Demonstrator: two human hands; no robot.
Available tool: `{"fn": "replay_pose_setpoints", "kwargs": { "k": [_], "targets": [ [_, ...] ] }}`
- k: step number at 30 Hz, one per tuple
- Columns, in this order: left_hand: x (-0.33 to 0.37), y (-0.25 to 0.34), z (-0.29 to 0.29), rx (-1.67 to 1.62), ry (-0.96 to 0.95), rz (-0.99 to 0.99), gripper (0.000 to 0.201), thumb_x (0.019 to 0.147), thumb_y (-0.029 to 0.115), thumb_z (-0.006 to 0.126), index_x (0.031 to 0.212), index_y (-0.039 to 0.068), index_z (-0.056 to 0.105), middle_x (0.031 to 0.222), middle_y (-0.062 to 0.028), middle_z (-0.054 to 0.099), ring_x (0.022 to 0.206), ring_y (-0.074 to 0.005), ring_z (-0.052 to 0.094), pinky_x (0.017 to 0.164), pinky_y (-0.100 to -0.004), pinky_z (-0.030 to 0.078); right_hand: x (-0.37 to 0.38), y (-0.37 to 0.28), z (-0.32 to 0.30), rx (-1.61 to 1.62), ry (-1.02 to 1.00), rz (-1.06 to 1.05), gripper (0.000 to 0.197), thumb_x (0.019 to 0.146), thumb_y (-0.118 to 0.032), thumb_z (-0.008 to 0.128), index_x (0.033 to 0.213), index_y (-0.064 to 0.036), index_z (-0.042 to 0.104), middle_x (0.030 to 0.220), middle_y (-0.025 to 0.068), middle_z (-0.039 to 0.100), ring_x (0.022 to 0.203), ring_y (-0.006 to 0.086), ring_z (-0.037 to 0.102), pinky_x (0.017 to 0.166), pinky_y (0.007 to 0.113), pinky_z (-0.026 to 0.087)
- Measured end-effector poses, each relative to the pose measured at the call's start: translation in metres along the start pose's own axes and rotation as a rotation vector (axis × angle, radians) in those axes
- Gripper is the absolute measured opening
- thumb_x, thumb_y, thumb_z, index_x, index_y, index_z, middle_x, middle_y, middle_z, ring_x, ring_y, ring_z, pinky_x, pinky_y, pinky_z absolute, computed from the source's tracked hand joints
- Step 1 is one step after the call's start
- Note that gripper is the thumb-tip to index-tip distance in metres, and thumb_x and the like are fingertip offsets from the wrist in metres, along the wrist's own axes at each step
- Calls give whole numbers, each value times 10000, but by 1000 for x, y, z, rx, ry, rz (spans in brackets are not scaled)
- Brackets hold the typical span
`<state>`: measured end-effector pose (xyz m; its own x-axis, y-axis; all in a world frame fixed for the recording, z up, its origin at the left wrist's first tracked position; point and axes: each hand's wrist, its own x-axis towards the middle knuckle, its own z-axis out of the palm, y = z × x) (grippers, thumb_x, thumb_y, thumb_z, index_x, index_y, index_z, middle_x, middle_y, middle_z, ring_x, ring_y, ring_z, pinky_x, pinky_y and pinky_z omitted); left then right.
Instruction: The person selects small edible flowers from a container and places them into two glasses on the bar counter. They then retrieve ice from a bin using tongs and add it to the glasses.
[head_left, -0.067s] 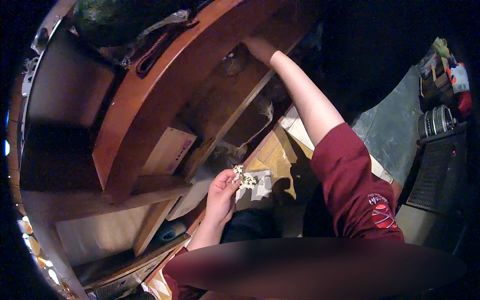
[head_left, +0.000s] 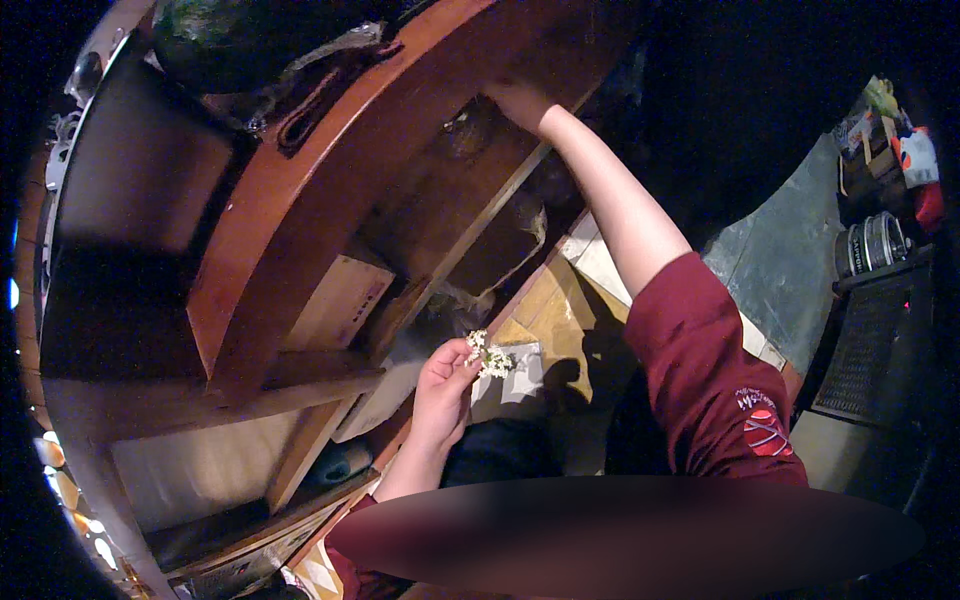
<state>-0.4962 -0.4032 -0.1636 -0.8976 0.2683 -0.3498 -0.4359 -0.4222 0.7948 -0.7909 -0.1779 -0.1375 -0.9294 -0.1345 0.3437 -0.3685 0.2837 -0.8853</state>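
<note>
Between the thumb and fingers of my left hand [head_left: 445, 385] is a sprig of small white flowers [head_left: 491, 362], held low beside the wooden cabinet. My right arm stretches up and away, and its hand [head_left: 518, 104] reaches into the dark shelf [head_left: 425, 215] beneath the curved counter [head_left: 290, 175]. That hand's fingers are dim and smeared, so what they touch is hidden. Close to them on the shelf lies a small shiny thing [head_left: 463, 130] that I cannot make out.
A pale wooden box [head_left: 345, 300] sits in the shelf. Crumpled clear plastic [head_left: 470, 298] hangs at the lower shelf. A silver and black keg [head_left: 872, 245] stands far right, by a dark grille [head_left: 865, 345]. A dark rolled thing [head_left: 343, 462] lies in a lower compartment.
My right hand has shifted very slightly within the shelf. The left hand and its white flowers stay in place.
</note>
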Motion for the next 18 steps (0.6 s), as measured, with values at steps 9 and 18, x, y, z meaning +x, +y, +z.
{"fn": "replay_pose_setpoints", "kwargs": {
  "k": [9,18],
  "targets": [
    [14,-9,-7,20,-110,-9,165,872,-52,567,1004,47,577,990,-27,617,933,-100,571,839,-241,441,23,75,5,-490,418,-197,356,918,-285,522,1104,13,581,1136,196,600,892,318,635,798,405,519],
    [14,-13,-15,-24,-91,30,172,874,-57,556,1008,48,580,1003,-44,633,933,-116,593,840,-244,462,-32,-67,31,-840,-249,-234,500,920,-409,399,1317,-127,516,1406,130,458,1297,348,407,1089,423,314]
  ]
}}
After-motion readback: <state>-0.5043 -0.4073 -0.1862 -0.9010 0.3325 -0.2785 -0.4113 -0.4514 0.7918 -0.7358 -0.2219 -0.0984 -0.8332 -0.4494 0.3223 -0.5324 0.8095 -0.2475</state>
